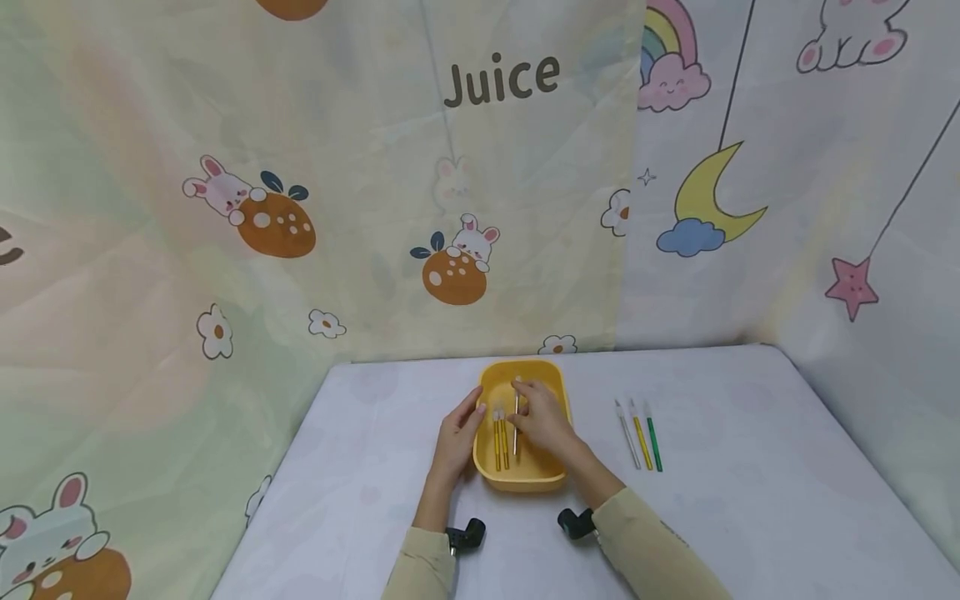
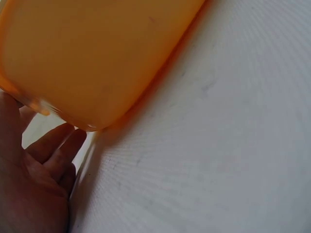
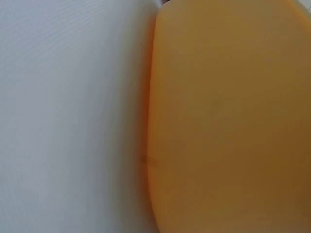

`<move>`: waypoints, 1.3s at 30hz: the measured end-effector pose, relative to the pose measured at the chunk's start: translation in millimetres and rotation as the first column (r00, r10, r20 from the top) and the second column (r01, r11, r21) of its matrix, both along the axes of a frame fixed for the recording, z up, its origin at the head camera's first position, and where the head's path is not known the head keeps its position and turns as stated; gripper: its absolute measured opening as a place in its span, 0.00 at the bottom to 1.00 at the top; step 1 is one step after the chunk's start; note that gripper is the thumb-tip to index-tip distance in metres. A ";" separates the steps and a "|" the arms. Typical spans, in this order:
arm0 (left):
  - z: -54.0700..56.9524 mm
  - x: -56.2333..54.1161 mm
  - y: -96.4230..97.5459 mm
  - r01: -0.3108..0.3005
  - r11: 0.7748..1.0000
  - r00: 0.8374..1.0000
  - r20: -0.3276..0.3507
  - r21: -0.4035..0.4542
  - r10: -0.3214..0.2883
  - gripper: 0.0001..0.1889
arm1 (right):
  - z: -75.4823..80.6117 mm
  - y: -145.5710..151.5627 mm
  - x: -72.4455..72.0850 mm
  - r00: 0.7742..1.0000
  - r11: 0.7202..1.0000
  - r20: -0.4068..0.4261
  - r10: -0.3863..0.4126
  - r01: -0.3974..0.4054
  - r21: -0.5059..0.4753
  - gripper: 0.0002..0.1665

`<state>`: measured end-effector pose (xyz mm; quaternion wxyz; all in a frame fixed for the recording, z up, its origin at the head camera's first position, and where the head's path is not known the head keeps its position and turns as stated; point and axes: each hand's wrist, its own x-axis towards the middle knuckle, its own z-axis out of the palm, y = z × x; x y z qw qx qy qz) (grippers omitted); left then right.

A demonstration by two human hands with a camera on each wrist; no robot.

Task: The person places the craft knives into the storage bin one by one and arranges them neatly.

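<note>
A yellow tray (image 1: 525, 482) stands on the table, and its side fills much of both wrist views. My left hand (image 1: 455, 437) holds the tray's left edge; in the left wrist view its bent fingers (image 2: 73, 143) touch the tray's outer wall. Over the tray, my right hand (image 1: 546, 417) pinches a slim pen-like stick (image 1: 516, 437) that points lengthwise along the tray. Left of it, two yellow pen-like sticks with pale tips (image 1: 501, 442) lie side by side in the tray. The right wrist view shows the tray wall (image 3: 228, 116), with the right fingers out of sight.
To the tray's right, a white pen-like stick (image 1: 627, 435), a yellow one (image 1: 642, 437) and a green one (image 1: 655, 440) lie in a row on the white-covered table (image 1: 720, 517). Printed cloth (image 1: 375, 250) hangs behind and beside the table.
</note>
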<state>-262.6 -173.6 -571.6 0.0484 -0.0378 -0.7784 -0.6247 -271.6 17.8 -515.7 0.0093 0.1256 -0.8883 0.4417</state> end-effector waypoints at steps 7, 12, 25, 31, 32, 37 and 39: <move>0.4 0.1 0.0 -0.004 1.000 1.000 0.001 0.013 0.004 0.25 | -1.3 -2.7 0.8 0.999 0.995 0.037 0.026 -0.029 0.092 0.39; 0.2 0.4 -0.4 -0.001 1.000 1.000 -0.001 0.019 0.001 0.26 | -3.1 -3.1 0.6 0.996 0.985 0.067 0.066 -0.076 0.154 0.40; 0.9 1.1 -0.2 0.007 1.000 1.000 0.001 0.030 -0.007 0.25 | -7.0 -2.3 1.2 0.993 0.976 0.061 0.104 -0.114 0.188 0.39; 1.5 2.3 -0.4 0.011 0.999 1.000 0.003 0.046 -0.011 0.25 | -6.8 -3.3 2.2 0.993 0.971 0.068 0.100 -0.112 0.209 0.39; 1.3 1.9 -0.2 0.009 0.999 1.000 0.000 0.046 -0.009 0.25 | -6.6 -3.4 2.5 0.993 0.971 0.069 0.101 -0.113 0.213 0.39; 1.6 0.1 0.7 0.000 0.998 1.000 -0.001 0.056 0.000 0.25 | -6.9 -3.0 2.8 0.990 0.969 0.079 0.118 -0.133 0.210 0.38; 1.7 0.2 0.5 0.003 0.999 1.000 -0.001 0.054 -0.003 0.25 | -7.3 -2.8 2.6 0.988 0.968 0.087 0.129 -0.144 0.206 0.38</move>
